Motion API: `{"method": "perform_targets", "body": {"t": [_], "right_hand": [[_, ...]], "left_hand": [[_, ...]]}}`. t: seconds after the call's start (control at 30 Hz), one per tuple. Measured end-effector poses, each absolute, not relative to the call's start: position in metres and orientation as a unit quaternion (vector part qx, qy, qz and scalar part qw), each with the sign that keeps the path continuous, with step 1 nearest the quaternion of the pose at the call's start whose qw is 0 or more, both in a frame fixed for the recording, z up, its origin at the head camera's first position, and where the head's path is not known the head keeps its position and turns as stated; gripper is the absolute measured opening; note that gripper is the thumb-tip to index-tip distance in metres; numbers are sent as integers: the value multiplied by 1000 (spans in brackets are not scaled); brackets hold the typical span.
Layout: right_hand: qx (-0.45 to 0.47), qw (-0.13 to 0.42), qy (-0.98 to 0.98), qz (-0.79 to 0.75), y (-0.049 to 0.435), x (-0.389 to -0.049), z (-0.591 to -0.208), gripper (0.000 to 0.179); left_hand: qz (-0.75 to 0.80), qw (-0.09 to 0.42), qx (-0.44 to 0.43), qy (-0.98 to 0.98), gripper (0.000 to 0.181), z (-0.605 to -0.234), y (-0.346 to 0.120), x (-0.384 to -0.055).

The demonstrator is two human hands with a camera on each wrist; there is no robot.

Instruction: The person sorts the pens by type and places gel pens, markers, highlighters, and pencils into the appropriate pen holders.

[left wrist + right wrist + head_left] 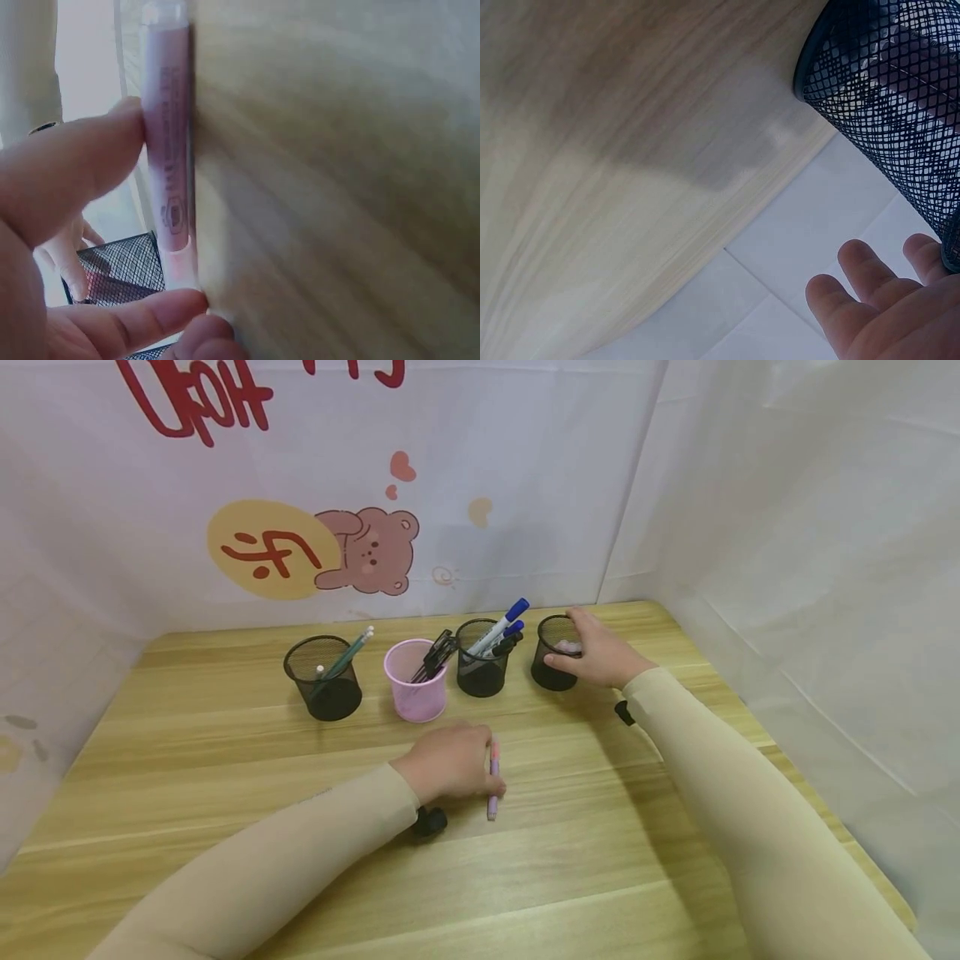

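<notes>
My left hand (453,762) pinches a slim lilac highlighter (492,808) just at the tabletop. In the left wrist view, thumb and fingertips lie against the highlighter (169,135), which has printed lettering and a pinkish see-through end. At the right, my right hand (602,653) grips a black mesh pen holder (550,677) by its rim, thumb on the near side. Something pale pink-lilac (568,647) shows inside that holder. In the right wrist view the mesh holder (900,127) contains purple barrels, and several of my fingertips spread beside its rim.
Left of the gripped holder stand a black mesh holder (482,681) with blue and black markers, a pink holder (420,700) with black pens, and another black mesh holder (335,700) with green pencils. White cloth (525,485) borders the wooden table (570,860).
</notes>
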State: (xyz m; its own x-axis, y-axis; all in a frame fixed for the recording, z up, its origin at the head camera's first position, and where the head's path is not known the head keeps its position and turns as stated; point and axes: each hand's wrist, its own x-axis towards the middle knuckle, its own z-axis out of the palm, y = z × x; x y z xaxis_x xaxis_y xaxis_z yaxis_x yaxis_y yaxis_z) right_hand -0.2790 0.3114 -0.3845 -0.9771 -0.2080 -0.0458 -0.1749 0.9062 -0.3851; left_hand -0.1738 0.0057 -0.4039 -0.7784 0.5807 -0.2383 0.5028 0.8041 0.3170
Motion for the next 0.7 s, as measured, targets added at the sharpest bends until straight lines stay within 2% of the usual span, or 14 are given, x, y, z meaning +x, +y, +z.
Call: {"method": "perform_targets", "body": {"t": [0.33, 0.7], "right_hand": [[-97, 42, 975, -194, 311, -278, -385, 110], [-99, 35, 977, -188, 313, -280, -386, 110]], "left_hand": [[146, 205, 289, 924, 60, -406, -3, -181], [167, 215, 286, 919, 49, -409, -8, -188]]}}
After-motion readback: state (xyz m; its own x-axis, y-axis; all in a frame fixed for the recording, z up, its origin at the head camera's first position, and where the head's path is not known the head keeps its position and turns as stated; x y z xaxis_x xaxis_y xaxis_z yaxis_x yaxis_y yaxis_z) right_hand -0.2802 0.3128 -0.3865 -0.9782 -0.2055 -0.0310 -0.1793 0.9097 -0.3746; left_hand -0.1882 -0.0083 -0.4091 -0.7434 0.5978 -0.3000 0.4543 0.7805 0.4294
